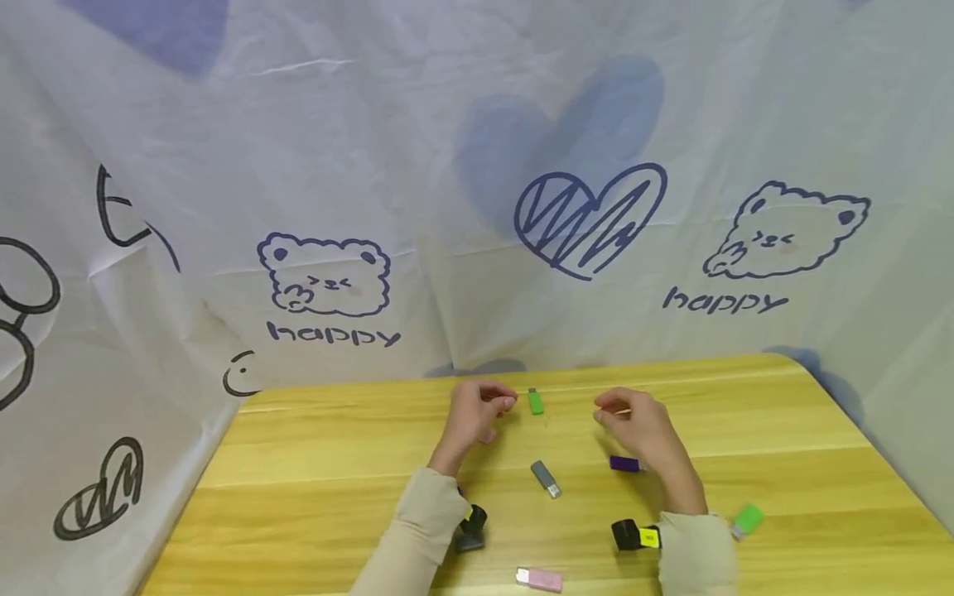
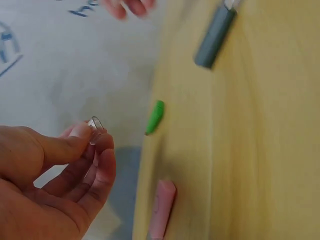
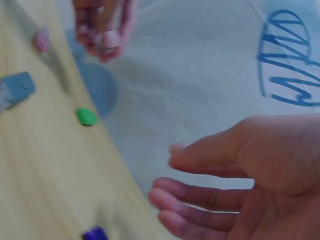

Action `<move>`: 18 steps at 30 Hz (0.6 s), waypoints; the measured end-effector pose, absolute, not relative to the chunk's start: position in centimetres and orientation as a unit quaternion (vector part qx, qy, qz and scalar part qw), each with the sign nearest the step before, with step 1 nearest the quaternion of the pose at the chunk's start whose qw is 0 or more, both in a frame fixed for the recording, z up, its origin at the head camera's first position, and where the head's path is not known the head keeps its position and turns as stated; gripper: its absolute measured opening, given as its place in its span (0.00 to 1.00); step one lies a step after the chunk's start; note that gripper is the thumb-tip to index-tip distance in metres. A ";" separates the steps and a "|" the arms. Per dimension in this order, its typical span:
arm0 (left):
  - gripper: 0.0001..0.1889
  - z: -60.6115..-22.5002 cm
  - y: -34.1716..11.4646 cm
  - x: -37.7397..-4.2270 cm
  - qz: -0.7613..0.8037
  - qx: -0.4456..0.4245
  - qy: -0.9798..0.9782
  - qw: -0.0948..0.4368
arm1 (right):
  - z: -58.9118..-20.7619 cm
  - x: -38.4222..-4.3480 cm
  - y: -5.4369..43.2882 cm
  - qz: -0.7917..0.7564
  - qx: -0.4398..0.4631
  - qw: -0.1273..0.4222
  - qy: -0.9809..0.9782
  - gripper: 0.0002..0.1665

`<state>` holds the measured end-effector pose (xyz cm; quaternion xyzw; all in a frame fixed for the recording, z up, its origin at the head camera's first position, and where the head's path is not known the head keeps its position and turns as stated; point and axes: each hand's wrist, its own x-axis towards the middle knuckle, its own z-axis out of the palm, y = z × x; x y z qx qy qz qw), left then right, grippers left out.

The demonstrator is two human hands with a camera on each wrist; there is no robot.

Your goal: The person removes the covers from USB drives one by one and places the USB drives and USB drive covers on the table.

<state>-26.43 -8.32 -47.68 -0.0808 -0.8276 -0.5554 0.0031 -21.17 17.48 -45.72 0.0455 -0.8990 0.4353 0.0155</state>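
Between thumb and index finger, my left hand (image 1: pixel 477 411) pinches a small clear plastic piece (image 2: pixel 95 131), perhaps a cap, above the far part of the table. A green USB stick (image 1: pixel 536 402) lies just to the right of that hand. Partly hidden under the hand is a pink USB stick (image 1: pixel 488 436), seen more fully in the left wrist view. My right hand (image 1: pixel 637 424) is raised over the table with fingers loosely bent and nothing in its grasp. Near its wrist lies a purple USB stick (image 1: pixel 624 463). A grey USB stick (image 1: pixel 546 478) rests between the two arms.
Another pink USB stick (image 1: pixel 540 579) lies at the front of the wooden table (image 1: pixel 313 488). To the right of my right forearm is a second green stick (image 1: pixel 748 520). A printed white cloth (image 1: pixel 447 207) hangs behind the table's far edge.
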 end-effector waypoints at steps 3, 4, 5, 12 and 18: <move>0.03 -48.1 -7.7 -27.5 -0.512 -0.111 -0.851 0.020 | -45.3 -20.7 19.0 0.429 0.052 0.001 -0.902 0.14; 0.03 -48.2 -7.6 -27.8 -0.496 -0.117 -0.860 0.023 | -45.1 -20.6 19.5 0.427 0.054 -0.003 -0.902 0.15; 0.03 -48.3 -7.4 -28.2 -0.482 -0.122 -0.867 0.024 | -45.0 -20.5 19.9 0.426 0.056 -0.005 -0.903 0.15; 0.03 -49.2 -7.1 -29.8 -0.436 -0.124 -0.891 -0.013 | -44.7 -19.7 22.2 0.414 0.052 -0.028 -0.908 0.16; 0.02 -49.7 -6.8 -30.3 -0.398 -0.144 -0.906 -0.022 | -44.9 -19.4 23.0 0.407 0.053 -0.071 -0.909 0.15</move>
